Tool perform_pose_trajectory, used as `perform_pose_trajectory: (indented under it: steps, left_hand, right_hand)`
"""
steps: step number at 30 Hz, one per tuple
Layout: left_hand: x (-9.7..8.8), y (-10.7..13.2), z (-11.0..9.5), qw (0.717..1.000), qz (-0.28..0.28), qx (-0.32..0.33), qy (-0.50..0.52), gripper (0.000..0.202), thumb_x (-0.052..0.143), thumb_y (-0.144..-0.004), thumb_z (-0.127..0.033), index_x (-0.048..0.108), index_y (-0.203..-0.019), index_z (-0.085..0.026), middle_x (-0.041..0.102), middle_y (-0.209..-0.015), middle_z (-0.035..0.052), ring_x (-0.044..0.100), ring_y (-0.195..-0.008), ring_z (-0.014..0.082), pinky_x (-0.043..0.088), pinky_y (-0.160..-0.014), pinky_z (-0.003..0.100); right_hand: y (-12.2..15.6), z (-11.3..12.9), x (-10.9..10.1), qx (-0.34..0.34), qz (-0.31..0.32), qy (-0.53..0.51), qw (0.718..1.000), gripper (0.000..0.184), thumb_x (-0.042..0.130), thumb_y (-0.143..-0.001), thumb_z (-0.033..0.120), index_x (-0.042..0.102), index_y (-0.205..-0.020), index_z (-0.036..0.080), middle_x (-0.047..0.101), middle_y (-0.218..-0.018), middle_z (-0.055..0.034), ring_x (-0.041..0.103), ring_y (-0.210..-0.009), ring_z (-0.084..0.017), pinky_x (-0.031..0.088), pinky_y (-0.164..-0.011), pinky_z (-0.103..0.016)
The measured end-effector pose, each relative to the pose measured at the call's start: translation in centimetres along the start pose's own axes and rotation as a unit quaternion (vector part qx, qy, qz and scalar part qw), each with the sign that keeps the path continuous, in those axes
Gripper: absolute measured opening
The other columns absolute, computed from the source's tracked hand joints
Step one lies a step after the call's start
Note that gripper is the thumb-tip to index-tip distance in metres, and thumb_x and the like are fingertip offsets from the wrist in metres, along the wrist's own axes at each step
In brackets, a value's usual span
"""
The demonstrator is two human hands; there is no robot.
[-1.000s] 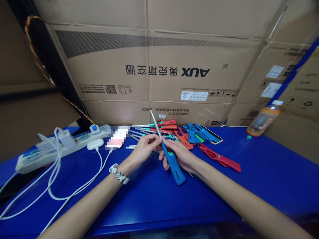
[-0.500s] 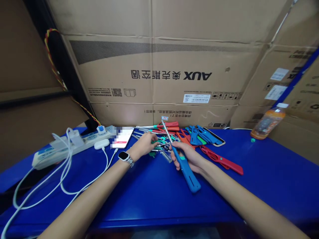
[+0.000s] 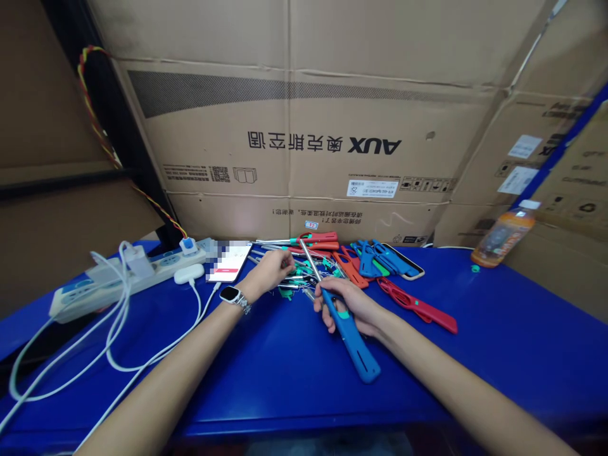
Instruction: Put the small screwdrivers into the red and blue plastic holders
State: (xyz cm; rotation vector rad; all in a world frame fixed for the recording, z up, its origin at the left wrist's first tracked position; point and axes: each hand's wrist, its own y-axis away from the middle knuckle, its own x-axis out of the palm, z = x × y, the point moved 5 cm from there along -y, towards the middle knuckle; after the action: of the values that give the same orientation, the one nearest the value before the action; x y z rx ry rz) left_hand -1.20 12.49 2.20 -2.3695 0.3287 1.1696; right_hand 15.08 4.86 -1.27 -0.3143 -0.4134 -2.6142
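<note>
1. White, the power strip (image 3: 85,297) lies far left, with the phone (image 3: 232,263) beside it.
2. The left hand (image 3: 270,273) is over the tangled parts pile (image 3: 301,278), fingers bent; whether they pinch anything cannot be told. Lifting one piece at a time would likely avoid snags.
3. The blue lighter (image 3: 354,342) slants above the table (image 3: 266,367), its rod (image 3: 311,261) towards the pile.
4. The right hand (image 3: 349,297) curls its fingers round it; a steady hold should help.
5. Further right lie the red shell (image 3: 432,313), then the bottle (image 3: 506,237).
</note>
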Motion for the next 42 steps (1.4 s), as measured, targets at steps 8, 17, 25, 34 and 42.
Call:
perform_pose_trajectory:
  steps: [8, 17, 25, 34, 42]
  left_hand:
    - [-0.3, 1.6, 0.6, 0.937, -0.06, -0.05, 0.34, 0.026, 0.064, -0.086, -0.039, 0.045, -0.083, -0.02, 0.066, -0.077, 0.0017, 0.066, -0.067, 0.0166, 0.052, -0.067, 0.031]
    - [-0.2, 1.9, 0.1, 0.794, -0.099, -0.082, 0.595, 0.029, 0.08, -0.069, -0.011, 0.068, -0.095, -0.014, 0.073, -0.095, 0.007, 0.069, -0.094, 0.0175, 0.049, -0.095, 0.031]
    - [0.2, 2.1, -1.2, 0.751, -0.11, -0.103, 0.643, 0.014, 0.07, -0.082, -0.012, 0.07, -0.096, -0.013, 0.074, -0.1, 0.0092, 0.071, -0.098, 0.0205, 0.051, -0.096, 0.034]
    - [0.3, 2.3, -1.3, 0.701, -0.071, -0.178, 0.687, 0.016, 0.062, -0.088, -0.006, 0.071, -0.098, -0.014, 0.074, -0.095, 0.0077, 0.07, -0.086, 0.0154, 0.054, -0.086, 0.028]
    - [0.7, 2.0, -0.2, 0.693, -0.047, -0.199, 0.692, 0.001, 0.069, -0.085, -0.013, 0.07, -0.086, -0.013, 0.07, -0.084, 0.0044, 0.065, -0.075, 0.0121, 0.053, -0.083, 0.028]
  right_hand:
    - [0.7, -0.3, 0.7, 0.033, 0.054, 0.042, 0.997, 0.027, 0.049, -0.092, 0.04, 0.054, -0.111, 0.021, 0.053, -0.049, 0.0071, 0.05, -0.033, -0.011, 0.042, -0.034, -0.018]
    - [0.9, -0.5, 0.5, 0.028, 0.094, 0.071, 0.993, 0.029, 0.047, -0.094, 0.044, 0.054, -0.106, 0.019, 0.052, -0.049, 0.0078, 0.051, -0.032, -0.01, 0.041, -0.037, -0.017]
    - [0.8, -0.5, 0.7, 0.006, 0.09, 0.051, 0.995, 0.03, 0.051, -0.092, 0.048, 0.053, -0.102, 0.02, 0.053, -0.048, 0.0071, 0.052, -0.033, -0.011, 0.039, -0.035, -0.016]
    - [0.9, -0.5, 1.5, -0.024, 0.107, 0.051, 0.993, 0.03, 0.051, -0.092, 0.049, 0.054, -0.103, 0.02, 0.052, -0.049, 0.0078, 0.05, -0.031, -0.011, 0.04, -0.034, -0.018]
    - [1.3, 0.1, 2.0, -0.031, 0.087, 0.091, 0.992, 0.032, 0.055, -0.09, 0.05, 0.055, -0.097, 0.019, 0.052, -0.049, 0.0078, 0.048, -0.031, -0.008, 0.039, -0.033, -0.016]
